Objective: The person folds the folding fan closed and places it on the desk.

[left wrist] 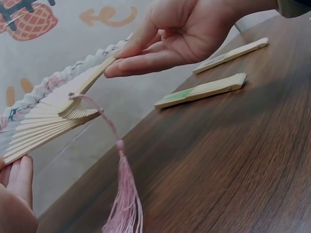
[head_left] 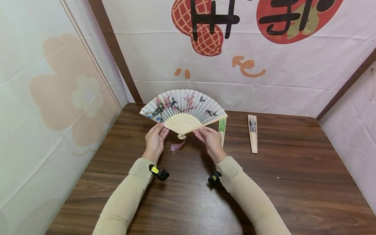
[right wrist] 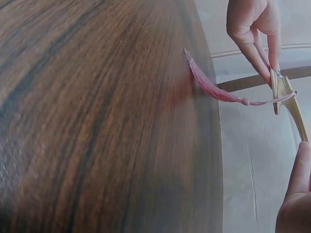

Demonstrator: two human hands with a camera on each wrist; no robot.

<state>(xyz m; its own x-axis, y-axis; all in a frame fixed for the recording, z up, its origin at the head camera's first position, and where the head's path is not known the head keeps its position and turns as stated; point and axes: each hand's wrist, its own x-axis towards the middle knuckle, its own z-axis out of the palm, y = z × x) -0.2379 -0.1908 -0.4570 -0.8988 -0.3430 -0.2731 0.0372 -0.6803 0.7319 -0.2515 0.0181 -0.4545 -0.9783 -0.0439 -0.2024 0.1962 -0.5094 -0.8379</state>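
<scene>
A paper fan (head_left: pixel 183 107) painted with pink blossoms and birds is spread open and held upright above the wooden table (head_left: pixel 188 202). My left hand (head_left: pixel 160 130) pinches its left outer stick near the pivot, and my right hand (head_left: pixel 202 132) pinches the right outer stick. A pink tassel (head_left: pixel 177 147) hangs from the pivot, its end close to the table. The left wrist view shows the pale ribs (left wrist: pixel 53 116), the tassel (left wrist: pixel 124 204) and my right hand's fingers (left wrist: pixel 146 53) on the outer stick. In the right wrist view the fan (right wrist: pixel 284 94) is edge-on under my left hand's fingers (right wrist: pixel 252 43).
Two folded fans lie on the table to the right of my hands, one with a green edge (head_left: pixel 222 129) and a pale one (head_left: pixel 252 132) farther right. Cloth walls printed with shapes close in the table at the back, left and right.
</scene>
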